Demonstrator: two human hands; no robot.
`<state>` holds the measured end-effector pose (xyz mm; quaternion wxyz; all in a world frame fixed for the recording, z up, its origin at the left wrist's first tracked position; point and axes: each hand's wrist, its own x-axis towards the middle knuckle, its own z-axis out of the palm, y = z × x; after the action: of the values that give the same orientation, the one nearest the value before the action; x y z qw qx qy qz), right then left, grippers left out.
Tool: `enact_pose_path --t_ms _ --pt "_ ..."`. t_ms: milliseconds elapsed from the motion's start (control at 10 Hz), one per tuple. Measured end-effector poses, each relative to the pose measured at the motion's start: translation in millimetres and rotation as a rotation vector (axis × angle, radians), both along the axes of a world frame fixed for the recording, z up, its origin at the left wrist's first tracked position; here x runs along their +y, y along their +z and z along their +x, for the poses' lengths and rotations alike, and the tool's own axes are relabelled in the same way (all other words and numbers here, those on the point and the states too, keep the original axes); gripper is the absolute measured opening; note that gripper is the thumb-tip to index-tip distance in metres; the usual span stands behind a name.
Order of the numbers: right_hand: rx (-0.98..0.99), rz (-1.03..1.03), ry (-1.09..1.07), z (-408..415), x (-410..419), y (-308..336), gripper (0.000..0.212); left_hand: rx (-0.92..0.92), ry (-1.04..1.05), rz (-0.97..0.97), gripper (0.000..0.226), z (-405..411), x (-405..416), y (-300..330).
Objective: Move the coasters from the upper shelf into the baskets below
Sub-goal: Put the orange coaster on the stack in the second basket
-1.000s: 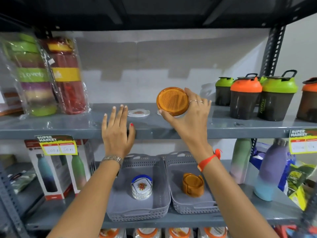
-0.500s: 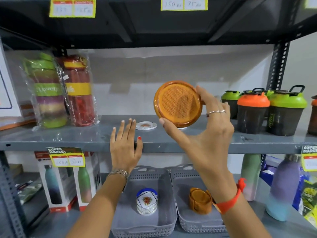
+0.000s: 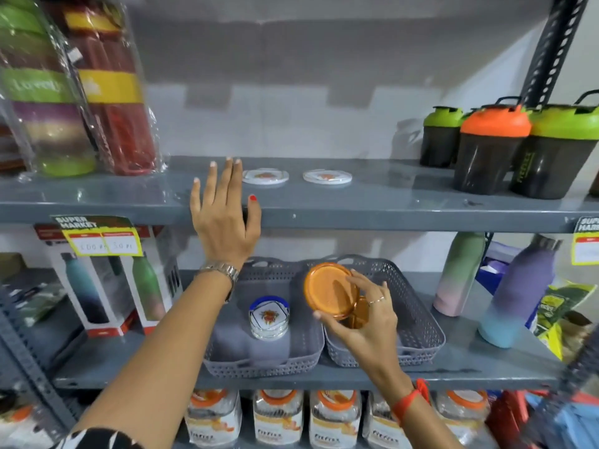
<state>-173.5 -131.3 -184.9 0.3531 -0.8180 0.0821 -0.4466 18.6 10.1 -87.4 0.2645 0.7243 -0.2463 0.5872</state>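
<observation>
Upper left of frame: stacked coloured containers (image 3: 48, 92) in clear crinkled wrap, standing on the grey metal upper shelf (image 3: 389, 209). Lower left: boxed bottles (image 3: 107, 286) behind a yellow price tag (image 3: 102, 243).

Centre left: left hand (image 3: 223, 218) flat against the upper shelf's front edge, fingers spread and straight, holding nothing, thumb over the lip. Just right of its fingertips, two flat white coasters (image 3: 265, 176) with an orange print, lying side by side on the upper shelf, apart from each other.

Lower centre: two grey perforated plastic baskets side by side, touching. In the left basket (image 3: 227, 351), a small stack of white printed coasters in a clear holder (image 3: 269, 319) with a blue rim. Over the right basket (image 3: 421, 328), right hand (image 3: 366, 322) pinching a round orange translucent coaster (image 3: 329, 291) by its rim, thumb below and fingers behind, disc tilted toward the camera. Under the palm, an orange holder (image 3: 355, 315), partly hidden.

Right side: shaker bottles (image 3: 492, 150) with green and orange lids above; pastel gradient bottles (image 3: 515, 293) below.
</observation>
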Motion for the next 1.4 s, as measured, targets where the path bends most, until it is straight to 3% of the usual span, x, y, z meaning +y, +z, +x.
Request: enact_pose_path --t_ms 100,200,400,500,600,700,800,900,1000,1200,1300,1400 --pt "0.301 0.174 -0.161 20 -26 -23 0.068 -0.033 0.019 -0.023 0.053 4 -1 -3" --pt "0.487 0.195 -0.272 36 -55 -42 0.069 -0.057 0.047 -0.047 0.054 6 -3 -3" --pt "0.849 0.260 -0.280 60 -79 -37 0.039 -0.103 0.088 -0.072 0.053 11 -5 -3" --pt "0.857 0.364 -0.348 76 -93 -64 0.054 -0.115 0.108 -0.074 0.053 12 -6 -3" --pt "1.333 -0.080 -0.399 112 -147 -148 0.067 -0.130 0.134 -0.071 0.053 13 -6 -3" --pt "1.066 0.202 -0.349 120 -159 -159 0.068 -0.140 0.139 -0.078 0.054 13 -7 -2" --pt "1.045 0.141 -0.421 108 -121 -96 0.065 -0.151 0.139 -0.081 0.055 14 -7 0" --pt "1.170 0.055 -0.456 109 -117 -84 0.070 -0.161 0.141 -0.083 0.056 14 -8 1" --pt "1.063 0.037 -0.459 102 -114 -88 0.058 -0.154 0.133 -0.077 0.055 14 -7 1" --pt "0.356 -0.086 -0.533 72 -78 -53 0.036 -0.124 0.114 -0.056 0.055 12 -5 3" --pt "-0.064 -0.101 -0.428 54 -53 -21 0.024 -0.099 0.096 -0.049 0.054 11 -4 4" --pt "-0.308 -0.153 -0.296 39 -31 22 0.021 -0.081 0.076 -0.038 0.053 9 -3 5"
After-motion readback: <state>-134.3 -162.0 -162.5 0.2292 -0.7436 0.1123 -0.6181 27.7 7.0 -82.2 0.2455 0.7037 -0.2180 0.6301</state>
